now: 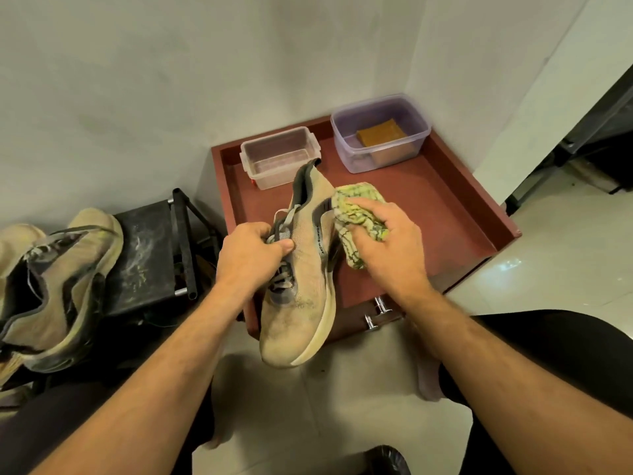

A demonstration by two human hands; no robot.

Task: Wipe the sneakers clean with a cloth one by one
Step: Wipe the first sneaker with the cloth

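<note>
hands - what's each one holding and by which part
The left hand grips the beige sneaker at its laces, mid-upper. The right hand holds the bunched yellow-green cloth against the sneaker's side.

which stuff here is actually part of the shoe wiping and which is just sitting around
In use: beige knit sneaker in left hand; yellow-green patterned cloth in right hand; second beige sneaker, waiting.

Lying about: clear plastic box; purple tub holding brown block; red tray.
</note>
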